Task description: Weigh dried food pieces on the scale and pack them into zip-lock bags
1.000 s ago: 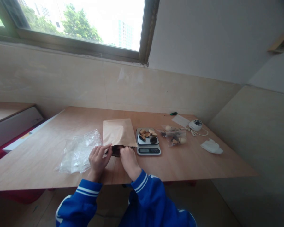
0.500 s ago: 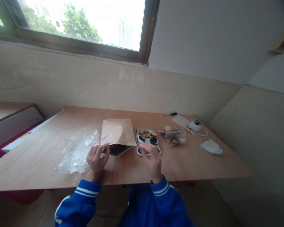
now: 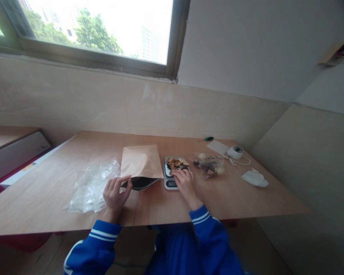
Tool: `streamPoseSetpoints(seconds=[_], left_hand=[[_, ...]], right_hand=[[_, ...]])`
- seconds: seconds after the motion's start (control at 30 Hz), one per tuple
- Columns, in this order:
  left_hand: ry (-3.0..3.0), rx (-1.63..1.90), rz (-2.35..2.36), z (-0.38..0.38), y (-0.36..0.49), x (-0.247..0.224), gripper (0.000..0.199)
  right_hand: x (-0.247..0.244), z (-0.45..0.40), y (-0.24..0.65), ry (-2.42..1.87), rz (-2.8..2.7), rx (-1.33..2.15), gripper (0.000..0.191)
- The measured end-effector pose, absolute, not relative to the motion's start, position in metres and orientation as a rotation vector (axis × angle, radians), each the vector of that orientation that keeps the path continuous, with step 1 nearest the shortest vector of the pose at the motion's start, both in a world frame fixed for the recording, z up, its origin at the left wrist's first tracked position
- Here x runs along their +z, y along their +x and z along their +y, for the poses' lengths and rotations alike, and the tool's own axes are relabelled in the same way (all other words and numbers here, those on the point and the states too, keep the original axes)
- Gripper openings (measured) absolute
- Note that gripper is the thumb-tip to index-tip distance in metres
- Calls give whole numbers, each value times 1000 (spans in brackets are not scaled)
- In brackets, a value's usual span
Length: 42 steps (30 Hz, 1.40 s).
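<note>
Since the frame half a second ago, the right hand point(image 3: 185, 183) has shifted from in front of the digital scale point(image 3: 171, 185) to over its plate, and its fingertips now reach the dried slices point(image 3: 176, 162). Nearest, at the bottom of the frame, blue sleeves point(image 3: 103, 233) with white stripes lead up over the near edge of the wooden surface point(image 3: 154, 212). Left of centre, the left hand point(image 3: 116, 194) pinches the near left edge of the paper bag point(image 3: 141, 162) between thumb and fingers; the bag's dark mouth gapes toward the bottom of the frame, just right of those fingers. Most of the bag lies flat beyond the left hand, and to the left of the right hand. Fingers of the right hand are bent and close together, touching a brown slice at the near left of the pile; whether they grip it, I cannot tell. Clear plastic point(image 3: 88, 189) lies crumpled just left of the left hand. Beyond the right hand, toward the right, sit clear bags point(image 3: 213, 168) with pale and dark pieces inside, then a white crumpled item point(image 3: 255, 178). Farther back are a white dome camera point(image 3: 235, 152), a white sheet point(image 3: 217, 147) and a green-handled tool point(image 3: 209, 138). A window point(image 3: 103, 28) fills the upper left.
</note>
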<state>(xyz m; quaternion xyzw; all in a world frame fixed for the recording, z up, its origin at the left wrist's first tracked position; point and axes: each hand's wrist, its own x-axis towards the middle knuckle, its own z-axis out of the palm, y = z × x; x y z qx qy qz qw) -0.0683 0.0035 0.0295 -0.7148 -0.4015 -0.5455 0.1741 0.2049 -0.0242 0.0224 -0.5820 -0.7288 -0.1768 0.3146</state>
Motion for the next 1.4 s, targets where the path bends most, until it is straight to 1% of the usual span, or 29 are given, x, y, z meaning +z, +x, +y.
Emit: streamPoseSetpoints(seconds=[0.37, 0.53, 0.77, 0.9, 1.13, 1.27, 1.4], left_hand=[[-2017, -1562, -1134, 4, -69, 29, 15], [-2018, -1574, -1154, 4, -68, 29, 15], [-2038, -1546, -1212, 4, -69, 28, 11], [-2023, -1448, -1391, 8, -67, 26, 7], [-2106, -1131, -1729, 14, -64, 24, 20], [-2105, -1082, -1837, 16, -65, 20, 21], [-1933, -1080, -2001, 17, -68, 18, 27]], right_hand=[[34, -44, 206, -1556, -1978, -489, 23], [31, -37, 206, -1540, -1959, -490, 23], [28, -41, 207, -1560, -1841, -373, 28], [24, -60, 224, -1618, -1639, -336, 29], [5, -77, 255, -1689, -1436, -250, 27], [2, -75, 259, -1679, -1392, -195, 26], [2, -74, 259, -1678, -1370, -183, 26]])
